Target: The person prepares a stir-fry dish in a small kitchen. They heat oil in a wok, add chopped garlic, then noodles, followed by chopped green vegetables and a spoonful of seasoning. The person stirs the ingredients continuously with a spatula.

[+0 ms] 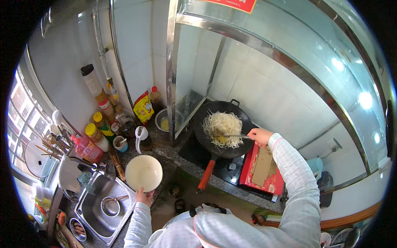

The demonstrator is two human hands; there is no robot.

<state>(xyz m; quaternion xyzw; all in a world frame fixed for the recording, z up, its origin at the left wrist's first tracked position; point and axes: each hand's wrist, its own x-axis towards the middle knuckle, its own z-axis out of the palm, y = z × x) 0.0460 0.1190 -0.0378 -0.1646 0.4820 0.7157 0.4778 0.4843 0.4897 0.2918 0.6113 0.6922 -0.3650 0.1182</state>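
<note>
A black wok (pixel 237 152) with a red handle sits on the stove at the centre right, holding a heap of pale shredded food (pixel 228 125) with a bit of yellow in it. My right hand (pixel 260 136) grips the handle of a metal spatula (pixel 235 135), whose head is hidden in the shreds. At the left, my left hand (pixel 144 197) holds the near rim of a cream-coloured bowl (pixel 143 173) beside the sink. No food shows inside the bowl.
The steel sink (pixel 96 214) has a small bowl with chopsticks in it. Bottles and jars (pixel 96 136) crowd the counter behind. A glass partition with a metal post (pixel 171 77) stands left of the wok. Cardboard (pixel 262 167) lies on a red box right of it.
</note>
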